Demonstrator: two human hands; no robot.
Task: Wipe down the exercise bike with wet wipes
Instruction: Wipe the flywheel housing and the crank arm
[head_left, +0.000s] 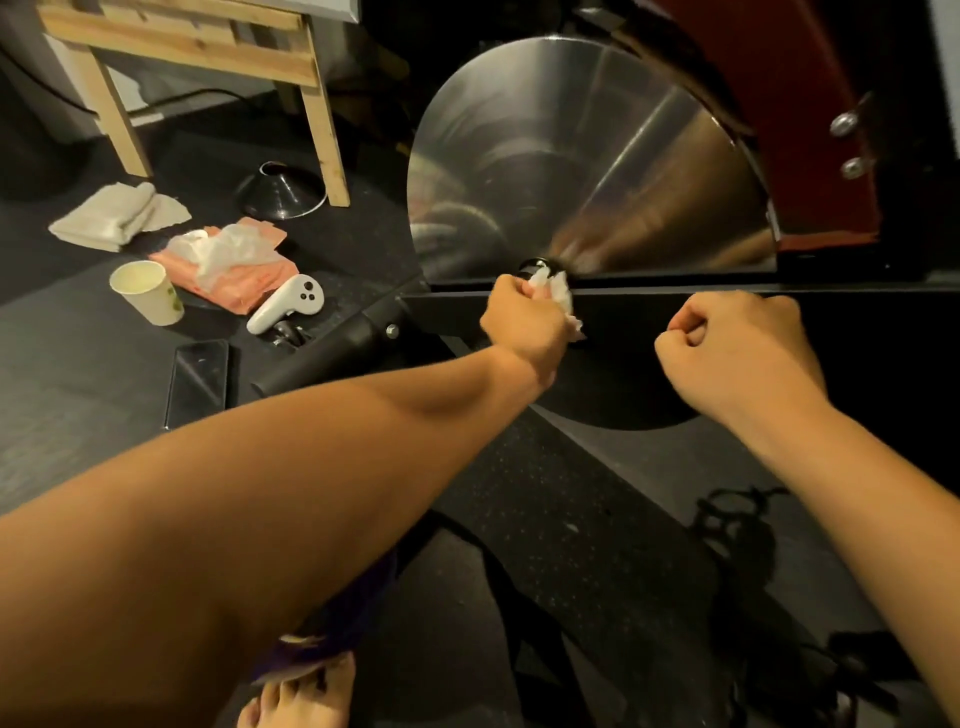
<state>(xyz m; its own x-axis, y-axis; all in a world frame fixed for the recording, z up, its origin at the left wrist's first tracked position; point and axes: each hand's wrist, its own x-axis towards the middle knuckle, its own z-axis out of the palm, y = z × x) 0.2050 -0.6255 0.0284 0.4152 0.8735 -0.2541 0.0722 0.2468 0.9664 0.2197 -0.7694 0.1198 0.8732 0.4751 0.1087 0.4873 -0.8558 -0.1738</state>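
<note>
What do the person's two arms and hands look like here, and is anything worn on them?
Both forearms are bare up to the edge of the picture: no sleeves show. The left hand and the right hand wear no gloves, and I can see no rings, watch or bracelet on either wrist. No markings or tattoos are visible. The dim, warm light hides finer details.

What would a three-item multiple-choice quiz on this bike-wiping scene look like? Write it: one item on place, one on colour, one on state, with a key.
1. Where does the paper cup stand?
A. on the floor beside the wipes pack
B. on the wooden stool
C. on the flywheel

2. What colour is the game controller?
A. black
B. white
C. red

3. What is the left hand doing?
A. resting open
B. gripping a phone
C. clenching a wet wipe

Key: A, it stands on the floor mat left of the pack; B, its shell is white; C, wipe bulges from the fist at the flywheel hub.
</note>
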